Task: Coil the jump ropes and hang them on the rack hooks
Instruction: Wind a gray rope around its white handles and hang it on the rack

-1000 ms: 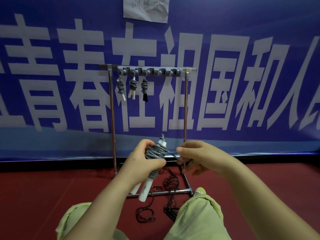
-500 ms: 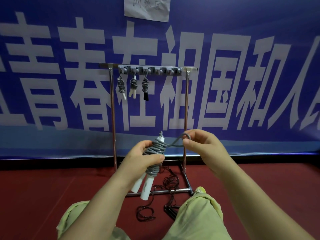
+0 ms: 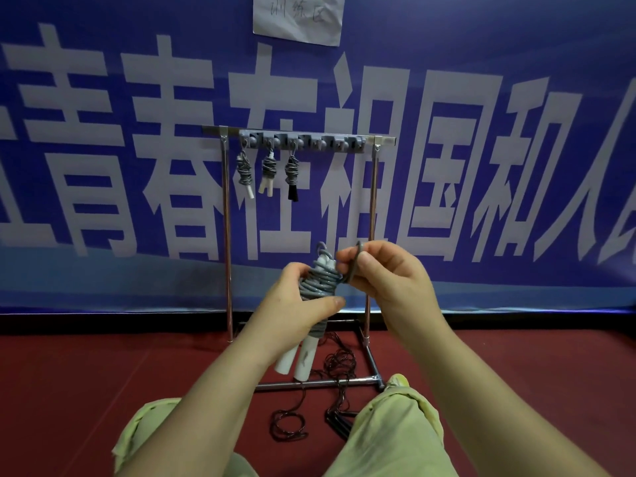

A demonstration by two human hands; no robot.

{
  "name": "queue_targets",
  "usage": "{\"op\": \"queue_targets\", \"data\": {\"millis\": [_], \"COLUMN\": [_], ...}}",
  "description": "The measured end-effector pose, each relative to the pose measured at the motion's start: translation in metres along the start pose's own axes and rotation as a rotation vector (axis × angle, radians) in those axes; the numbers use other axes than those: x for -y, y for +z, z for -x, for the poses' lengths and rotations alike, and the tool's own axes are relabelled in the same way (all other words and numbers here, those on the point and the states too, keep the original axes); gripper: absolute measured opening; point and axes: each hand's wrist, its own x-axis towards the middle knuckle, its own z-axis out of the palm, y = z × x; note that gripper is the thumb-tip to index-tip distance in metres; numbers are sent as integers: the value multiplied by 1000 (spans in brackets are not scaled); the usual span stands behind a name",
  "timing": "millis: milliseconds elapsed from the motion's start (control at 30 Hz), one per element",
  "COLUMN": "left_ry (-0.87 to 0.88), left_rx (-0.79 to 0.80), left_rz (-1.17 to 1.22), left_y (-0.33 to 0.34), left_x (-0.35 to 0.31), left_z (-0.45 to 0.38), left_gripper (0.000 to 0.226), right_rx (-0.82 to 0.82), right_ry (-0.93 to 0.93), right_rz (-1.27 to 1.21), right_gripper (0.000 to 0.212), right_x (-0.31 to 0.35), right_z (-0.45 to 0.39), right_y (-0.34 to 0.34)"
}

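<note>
At centre frame, the left hand [image 3: 296, 304] clamps the grey coiled rope [image 3: 318, 282]; the right hand [image 3: 385, 273] pinches its loop, best kept taut for tucking before hanging.

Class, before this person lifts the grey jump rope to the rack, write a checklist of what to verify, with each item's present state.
1. Coil wound tight round the handles of the grey rope: ok.
2. Left hand grips the bundle: ok.
3. Right hand pinches the end loop for hanging: ok.
4. Loop secured against unwinding: cannot tell.
5. Free hook on the rack right of the three hung ropes: ok.
6. Black rope on the floor coiled: not ok.
</note>
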Motion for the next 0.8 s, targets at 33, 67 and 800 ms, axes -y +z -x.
{"op": "queue_targets", "data": {"millis": [33, 67, 800], "left_ry": [5, 9, 142], "left_rx": [-9, -14, -68], "left_rz": [-37, -54, -160], "left_y": [3, 5, 5], "left_x": [-1, -1, 4], "left_z": [0, 1, 8], "left_gripper": [41, 42, 22], "right_rx": [-31, -63, 4], "right_ry": [15, 26, 197], "right_rz": [18, 29, 420], "right_gripper": [22, 22, 25], "right_x": [1, 0, -16], "right_z": [-1, -2, -11], "right_y": [3, 5, 1]}}
